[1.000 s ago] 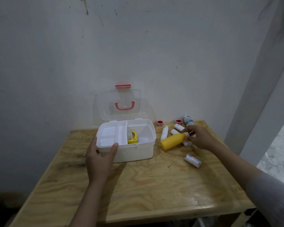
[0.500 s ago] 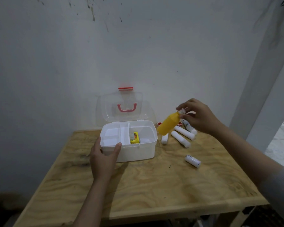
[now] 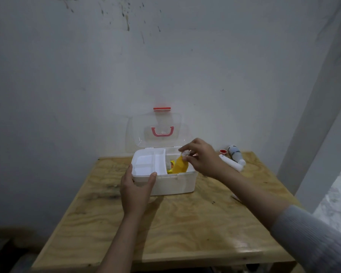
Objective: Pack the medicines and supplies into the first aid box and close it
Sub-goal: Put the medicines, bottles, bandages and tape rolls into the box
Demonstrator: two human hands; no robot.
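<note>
The wooden table (image 3: pixel 165 223) fills the lower half of the frame; it is pale plywood with a wavy grain and some dark stains at centre left, and its near corners are cut off by the bottom edge. On it, a little above the middle of the frame, stands the first aid box (image 3: pixel 173 184), a white plastic case with rounded corners, and its clear lid (image 3: pixel 159 131) stands open against the grey wall, with a pink handle and a red latch on the top edge. A white divided tray (image 3: pixel 148 163) sits in the left part of the box. The left hand (image 3: pixel 135 191) holds the front left corner of the box, with the thumb over the rim and the fingers spread along the wall. The right hand (image 3: pixel 202 159) reaches over the right compartment and pinches the white cap of the yellow bottle (image 3: pixel 180 165) between its fingertips; the bottle stands tilted inside the compartment, with its lower part hidden by the front wall. Beside it a small yellow packet (image 3: pixel 171 167) is only partly seen. At the right, behind the wrist, lie a white roll (image 3: pixel 231 163), half covered by the hand, a white bottle (image 3: pixel 235 153) with a dark marking that I cannot read, and a small red cap (image 3: pixel 223 151). The forearm hides most of another pale thing near the right edge of the table.
</note>
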